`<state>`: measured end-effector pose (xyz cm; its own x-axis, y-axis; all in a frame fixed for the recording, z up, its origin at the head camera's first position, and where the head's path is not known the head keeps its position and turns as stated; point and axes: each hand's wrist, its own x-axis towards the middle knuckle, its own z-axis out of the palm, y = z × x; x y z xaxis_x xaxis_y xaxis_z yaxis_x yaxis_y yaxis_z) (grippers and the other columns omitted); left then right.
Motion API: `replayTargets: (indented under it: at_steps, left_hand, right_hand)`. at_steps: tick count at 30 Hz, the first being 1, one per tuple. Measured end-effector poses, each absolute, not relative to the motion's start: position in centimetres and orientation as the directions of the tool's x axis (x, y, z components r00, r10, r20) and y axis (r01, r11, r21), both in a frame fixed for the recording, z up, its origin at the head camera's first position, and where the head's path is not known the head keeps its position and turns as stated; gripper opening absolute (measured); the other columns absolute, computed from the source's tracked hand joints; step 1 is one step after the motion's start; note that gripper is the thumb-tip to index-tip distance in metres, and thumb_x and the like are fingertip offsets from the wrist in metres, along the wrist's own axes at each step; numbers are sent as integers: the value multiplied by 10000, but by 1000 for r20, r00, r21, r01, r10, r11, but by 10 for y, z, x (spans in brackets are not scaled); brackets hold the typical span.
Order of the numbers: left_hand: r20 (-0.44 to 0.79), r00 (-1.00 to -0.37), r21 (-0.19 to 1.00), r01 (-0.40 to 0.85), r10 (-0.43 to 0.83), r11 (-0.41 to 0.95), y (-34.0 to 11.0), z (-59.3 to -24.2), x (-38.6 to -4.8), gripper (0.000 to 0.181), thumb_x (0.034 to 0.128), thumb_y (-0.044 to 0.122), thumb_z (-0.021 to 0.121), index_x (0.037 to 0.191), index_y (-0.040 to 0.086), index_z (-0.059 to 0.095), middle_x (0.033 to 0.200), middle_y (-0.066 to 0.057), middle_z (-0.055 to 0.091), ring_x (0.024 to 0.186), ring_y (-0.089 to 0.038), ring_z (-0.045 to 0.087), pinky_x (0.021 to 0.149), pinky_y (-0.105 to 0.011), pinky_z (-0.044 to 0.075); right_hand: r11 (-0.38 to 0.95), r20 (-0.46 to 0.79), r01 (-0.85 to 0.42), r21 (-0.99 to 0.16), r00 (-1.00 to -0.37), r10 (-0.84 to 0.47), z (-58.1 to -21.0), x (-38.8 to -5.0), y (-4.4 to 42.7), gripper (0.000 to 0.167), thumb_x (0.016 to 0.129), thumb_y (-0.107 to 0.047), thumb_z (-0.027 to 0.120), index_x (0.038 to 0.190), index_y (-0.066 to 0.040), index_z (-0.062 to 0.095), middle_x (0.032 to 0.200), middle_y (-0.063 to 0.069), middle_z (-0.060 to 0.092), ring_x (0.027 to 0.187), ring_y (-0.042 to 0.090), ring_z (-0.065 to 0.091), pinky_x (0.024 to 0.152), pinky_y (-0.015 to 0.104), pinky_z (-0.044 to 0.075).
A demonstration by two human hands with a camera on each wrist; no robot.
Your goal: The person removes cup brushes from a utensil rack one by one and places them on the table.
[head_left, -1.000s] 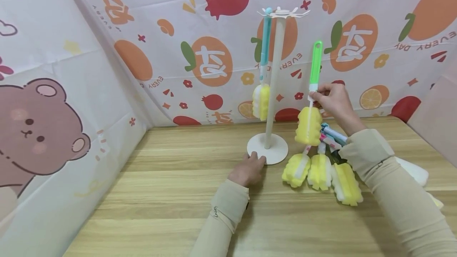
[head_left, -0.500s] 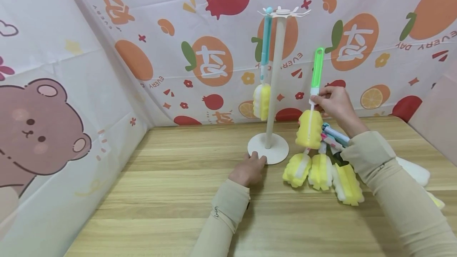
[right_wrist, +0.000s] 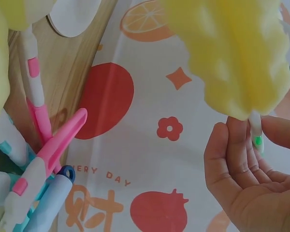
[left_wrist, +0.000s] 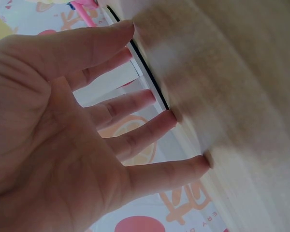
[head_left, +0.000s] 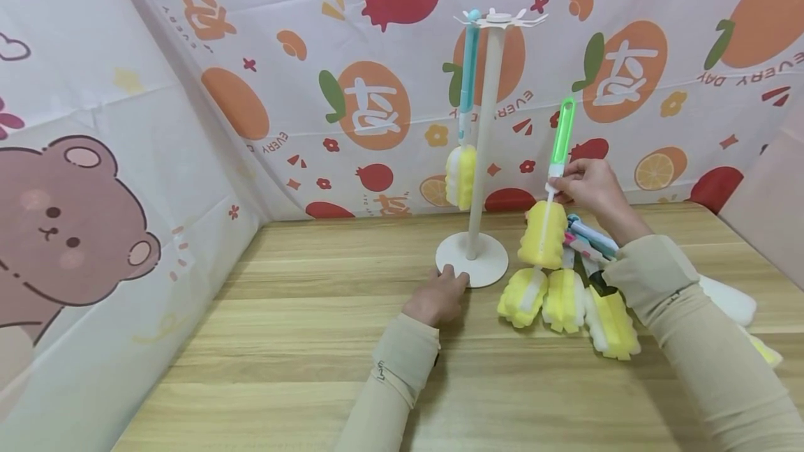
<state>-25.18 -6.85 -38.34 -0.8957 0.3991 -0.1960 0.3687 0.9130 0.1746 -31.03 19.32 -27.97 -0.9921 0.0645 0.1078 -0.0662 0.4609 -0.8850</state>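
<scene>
My right hand (head_left: 597, 190) pinches a green-handled sponge brush (head_left: 543, 236) at its white neck. The brush is off the table, sponge down, its handle leaning slightly right. In the right wrist view its yellow sponge (right_wrist: 237, 53) covers the upper right, with thumb and fingers at the neck. My left hand (head_left: 436, 297) lies at the front of the white stand's round base (head_left: 486, 267). In the left wrist view its fingers (left_wrist: 147, 133) are extended, tips against the base edge and tabletop. A turquoise-handled sponge brush (head_left: 467, 82) hangs from the stand's hooked top (head_left: 499, 19).
Several sponge brushes (head_left: 609, 323) lie piled right of the stand, partly under the right forearm. A pink-handled brush (right_wrist: 63, 140) shows in the right wrist view. A white object (head_left: 728, 302) lies beyond the right sleeve. A fruit-print cloth (head_left: 301, 159) stands behind the table.
The right hand has lowered the green-handled brush a little, and its handle top has tipped to the right. My left hand stays at the stand's base.
</scene>
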Motion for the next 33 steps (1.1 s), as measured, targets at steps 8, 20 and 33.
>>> replayTargets:
  at_steps: [8,20,33]
  left_hand:
    - [-197,-894,168,374,403,912,-68,-383,-251,199,980,46,602,1170,100,582,1146,-130,495,1031,-299,461,699,-417,517]
    - [-185,-894,167,380,408,910,-68,-382,-250,202,968,39,606,1161,96,587,1144,-133,504,1022,-300,461,702,-417,515]
    - [-191,-895,166,374,402,912,-69,-382,-251,207,976,54,613,1174,106,585,1149,-125,500,1037,-298,467,700,-412,515]
  right_hand:
    - [475,61,-28,-880,-997,56,-287,-312,196,401,1013,-117,632,1265,153,477,1123,296,625,648,99,632,711,279,578]
    - [448,22,-12,-894,-1000,18,-298,-315,200,341,998,-71,636,1198,164,490,843,101,671,607,96,642,668,282,578]
    - [460,-46,20,-888,-998,-47,-299,-318,202,302,993,-59,639,1161,131,476,839,99,673,626,132,682,674,317,587]
